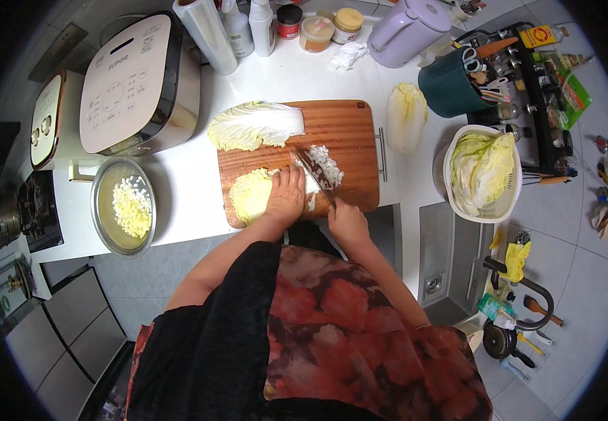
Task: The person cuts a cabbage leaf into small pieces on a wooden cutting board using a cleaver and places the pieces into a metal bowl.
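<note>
On the wooden cutting board (335, 118), my left hand (286, 196) presses down on a napa cabbage leaf (251, 193), whose pale green frill spreads out to the left of my fingers. My right hand (349, 223) grips the handle of a kitchen knife (314, 173). Its blade stands on the board just right of my left fingertips, against the white stem end. Finely chopped white cabbage (326, 164) lies in a small heap on the blade's far right side. Farther back on the board rests another whole cabbage leaf (256, 125).
A metal bowl (97, 210) with chopped cabbage stands at left, near a Supor appliance (125, 89). Right of the board lie a napa cabbage (406, 118) and a white basket (516, 181) of leaves beside the sink (433, 258). A green utensil holder (449, 84) and lilac kettle (404, 34) stand behind.
</note>
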Demonstrator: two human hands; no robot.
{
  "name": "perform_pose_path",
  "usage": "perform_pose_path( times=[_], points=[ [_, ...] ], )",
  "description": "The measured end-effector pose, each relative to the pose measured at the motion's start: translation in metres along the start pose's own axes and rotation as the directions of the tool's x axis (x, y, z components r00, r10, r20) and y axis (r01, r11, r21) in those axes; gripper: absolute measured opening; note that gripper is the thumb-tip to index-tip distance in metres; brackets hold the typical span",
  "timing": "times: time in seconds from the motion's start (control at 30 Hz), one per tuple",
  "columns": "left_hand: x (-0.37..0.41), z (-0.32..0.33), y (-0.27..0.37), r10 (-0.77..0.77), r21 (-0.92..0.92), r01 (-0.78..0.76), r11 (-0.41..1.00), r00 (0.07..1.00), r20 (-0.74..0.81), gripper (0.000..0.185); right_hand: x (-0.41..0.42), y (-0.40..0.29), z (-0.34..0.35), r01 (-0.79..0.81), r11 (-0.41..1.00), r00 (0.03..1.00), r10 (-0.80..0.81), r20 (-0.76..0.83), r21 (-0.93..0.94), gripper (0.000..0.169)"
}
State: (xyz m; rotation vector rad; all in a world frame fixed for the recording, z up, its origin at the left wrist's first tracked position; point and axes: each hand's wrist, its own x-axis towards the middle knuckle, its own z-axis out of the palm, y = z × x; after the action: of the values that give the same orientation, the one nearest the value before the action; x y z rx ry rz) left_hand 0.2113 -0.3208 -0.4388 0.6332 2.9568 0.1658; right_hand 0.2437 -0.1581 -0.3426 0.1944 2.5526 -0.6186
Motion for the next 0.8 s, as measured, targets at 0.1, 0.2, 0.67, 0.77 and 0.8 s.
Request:
perform_pose_path(
  times=[0.1,0.2,0.67,0.77,0.8],
  points=[
    [0.0,0.002,0.0,-0.001,-0.016,0.001,1.0,1.0,-0.003,0.072,0.014,-0.004,0.003,0.005,0.999,1.0,-0.006,-0.015,-0.041,0.027],
    [0.001,0.003,-0.002,-0.01,-0.068,0.009,0.998,1.0,-0.015,0.074,0.031,0.002,0.018,0.032,0.999,0.997,-0.034,-0.067,-0.03,0.028],
    [-0.007,0.004,-0.005,-0.013,-0.175,0.004,0.985,0.999,-0.051,0.076,-0.005,0.004,0.004,0.045,0.998,0.999,-0.044,-0.031,0.032,0.029],
    [-0.007,0.011,-0.006,0.002,-0.094,-0.006,0.996,0.999,-0.045,0.077,0.005,-0.003,0.006,0.036,0.999,0.999,-0.036,-0.007,-0.005,0.03],
    [-0.007,0.013,-0.005,0.006,-0.079,-0.009,0.997,0.999,-0.048,0.079,0.011,-0.005,0.009,0.029,1.0,1.0,-0.029,-0.012,-0.011,0.03]
  ],
)
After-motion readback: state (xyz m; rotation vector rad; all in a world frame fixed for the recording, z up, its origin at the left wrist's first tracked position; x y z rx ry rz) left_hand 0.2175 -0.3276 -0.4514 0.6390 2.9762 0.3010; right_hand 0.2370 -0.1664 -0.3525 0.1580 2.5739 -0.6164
